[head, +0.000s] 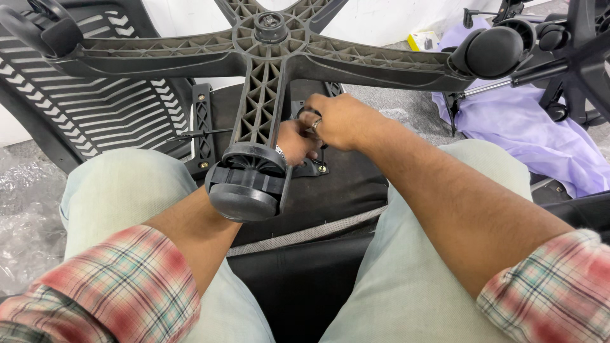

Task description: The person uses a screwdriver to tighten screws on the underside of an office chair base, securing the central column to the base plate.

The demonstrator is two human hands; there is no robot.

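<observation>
A black star-shaped chair base (pixel 267 47) with ribbed arms stands upside-down over the underside of a black chair seat (pixel 343 190). One arm points toward me and ends in a black caster wheel (pixel 244 187). My left hand (pixel 295 143) reaches under that arm, fingers closed at a metal mechanism plate (pixel 314 166) on the seat; what it grips is hidden. My right hand (pixel 340 121), with a ring, is curled over the same spot, touching the left hand.
A black slatted chair backrest (pixel 95 101) lies at left. Another caster (pixel 492 51) sits at the right arm's end, above lilac cloth (pixel 534 127). More chair parts (pixel 584 51) stand far right. Clear plastic wrap (pixel 25 209) covers the floor at left. My knees flank the seat.
</observation>
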